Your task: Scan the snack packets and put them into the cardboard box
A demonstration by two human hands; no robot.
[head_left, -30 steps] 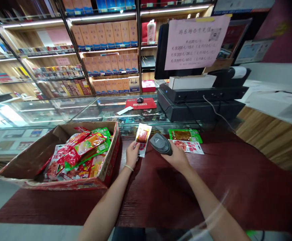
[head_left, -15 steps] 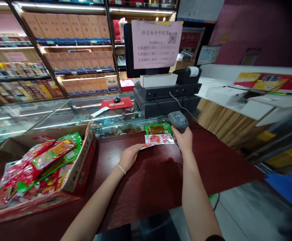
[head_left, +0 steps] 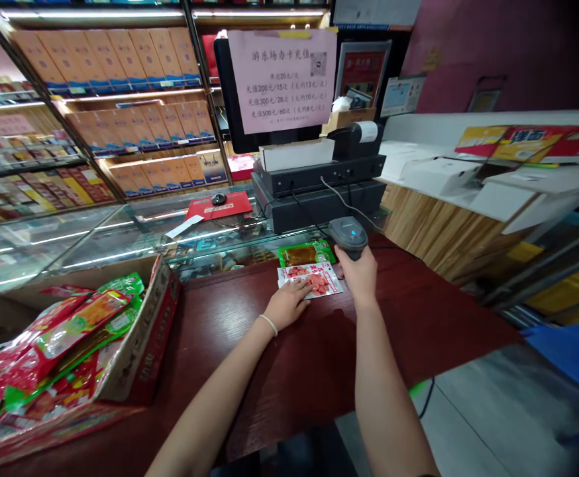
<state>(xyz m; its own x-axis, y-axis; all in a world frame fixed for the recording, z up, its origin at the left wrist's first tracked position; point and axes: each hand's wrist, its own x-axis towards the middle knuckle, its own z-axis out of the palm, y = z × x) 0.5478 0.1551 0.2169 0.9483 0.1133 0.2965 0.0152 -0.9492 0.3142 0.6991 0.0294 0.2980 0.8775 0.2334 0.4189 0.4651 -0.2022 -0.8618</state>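
Observation:
My left hand (head_left: pixel 288 303) lies palm down on the dark red counter (head_left: pixel 299 358), its fingers flat on the near corner of a white and red snack packet (head_left: pixel 313 279). Just behind that packet lies a green snack packet (head_left: pixel 303 254). My right hand (head_left: pixel 357 273) is closed round the grip of a grey barcode scanner (head_left: pixel 348 234), held upright at the right end of the packets, its cable running back to the till. A cardboard box (head_left: pixel 140 358) full of red and green snack packets (head_left: pixel 61 344) stands at the left.
A black till with a receipt printer (head_left: pixel 319 179), a white box and a monitor carrying a pink paper notice (head_left: pixel 280 76) stands behind the packets. A glass display case (head_left: pixel 120 232) holds a mouse on a red mat (head_left: pixel 218 204). Shelves of boxed goods line the back wall.
My left hand laid down the packet it was holding up and now rests flat on it. My right hand carried the scanner to the right of the packets. The view swung right.

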